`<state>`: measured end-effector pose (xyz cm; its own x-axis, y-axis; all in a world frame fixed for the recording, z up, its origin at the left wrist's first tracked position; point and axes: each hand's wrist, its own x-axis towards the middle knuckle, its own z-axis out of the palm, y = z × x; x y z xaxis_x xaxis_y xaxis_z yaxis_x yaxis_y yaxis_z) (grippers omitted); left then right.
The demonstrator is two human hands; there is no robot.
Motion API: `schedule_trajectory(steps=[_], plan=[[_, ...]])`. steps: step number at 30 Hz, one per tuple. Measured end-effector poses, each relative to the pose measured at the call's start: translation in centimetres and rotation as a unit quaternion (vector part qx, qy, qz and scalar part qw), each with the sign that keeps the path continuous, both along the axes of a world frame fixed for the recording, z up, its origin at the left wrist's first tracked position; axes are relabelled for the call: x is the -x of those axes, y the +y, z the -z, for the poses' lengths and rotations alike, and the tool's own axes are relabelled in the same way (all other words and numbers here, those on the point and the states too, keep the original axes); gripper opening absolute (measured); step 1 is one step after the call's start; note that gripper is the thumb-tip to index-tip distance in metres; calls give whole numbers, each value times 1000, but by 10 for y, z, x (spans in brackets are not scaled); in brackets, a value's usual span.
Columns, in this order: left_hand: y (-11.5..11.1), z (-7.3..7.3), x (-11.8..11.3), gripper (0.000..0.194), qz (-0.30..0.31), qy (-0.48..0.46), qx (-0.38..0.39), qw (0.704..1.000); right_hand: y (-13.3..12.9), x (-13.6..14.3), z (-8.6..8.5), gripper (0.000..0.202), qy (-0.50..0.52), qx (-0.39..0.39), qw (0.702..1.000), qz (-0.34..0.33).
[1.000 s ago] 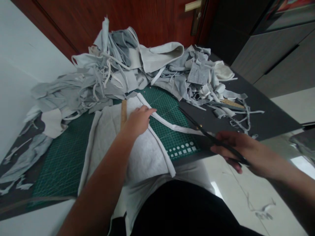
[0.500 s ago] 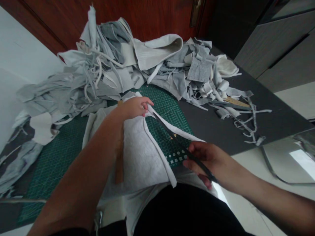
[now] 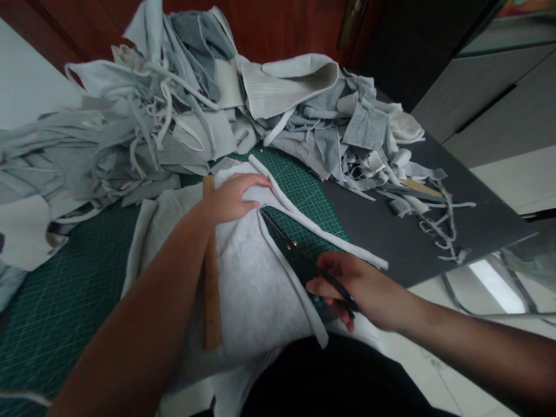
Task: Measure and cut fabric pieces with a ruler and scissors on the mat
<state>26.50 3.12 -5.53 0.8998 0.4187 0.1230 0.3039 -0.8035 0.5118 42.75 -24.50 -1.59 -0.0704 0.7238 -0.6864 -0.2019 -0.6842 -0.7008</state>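
A piece of light grey fabric (image 3: pixel 256 284) lies in front of me. My left hand (image 3: pixel 234 197) rests on its upper part, fingers stretched out, near the point of a cut. Beneath that forearm, a wooden ruler (image 3: pixel 211 301) lies lengthwise on the cloth. My right hand (image 3: pixel 343 284) grips black scissors (image 3: pixel 304 258), whose tips reach into the cut just below my left thumb. A narrow strip (image 3: pixel 334 237) of the fabric runs off to the right of the blades, still joined near my left hand.
A green cutting mat (image 3: pixel 95 272) lies under the fabric on a dark table (image 3: pixel 438 226). Heaped fabric scraps (image 3: pixel 182 127) line the back and left, with loose strips (image 3: pixel 449 220) at the right. A wooden door (image 3: pixel 282 29) stands behind.
My left hand has let go of its pinch on the strip and flattened onto the fabric. The scissors have shifted slightly left and down, and the strip now lies along the mat.
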Motion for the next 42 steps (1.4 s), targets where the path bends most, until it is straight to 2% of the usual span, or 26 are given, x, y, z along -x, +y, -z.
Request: schedule_trajectory(steps=[3,8,12,19,25,31,38,42], plan=[[2,-2,3,63,17,25,-7,1000,7,3,1,27,-3,-1,1000,6],[8,-6,10,73,60,38,13,997,20,7,4,27,-29,-16,999,-9],[10,-8,11,84,53,52,18,997,32,10,8,25,-37,-31,999,-10],[10,-1,8,103,40,-18,67,997,42,9,10,26,-48,-38,998,-16],[7,3,7,111,51,-68,144,986,42,12,9,21,-74,-39,996,-20],[4,3,8,109,46,-91,174,979,50,17,11,16,-77,-58,995,-5],[8,6,8,110,41,-91,167,981,49,17,11,18,-86,-50,995,-9],[7,3,10,119,-5,-36,92,995,53,17,13,19,-84,-47,995,-4]])
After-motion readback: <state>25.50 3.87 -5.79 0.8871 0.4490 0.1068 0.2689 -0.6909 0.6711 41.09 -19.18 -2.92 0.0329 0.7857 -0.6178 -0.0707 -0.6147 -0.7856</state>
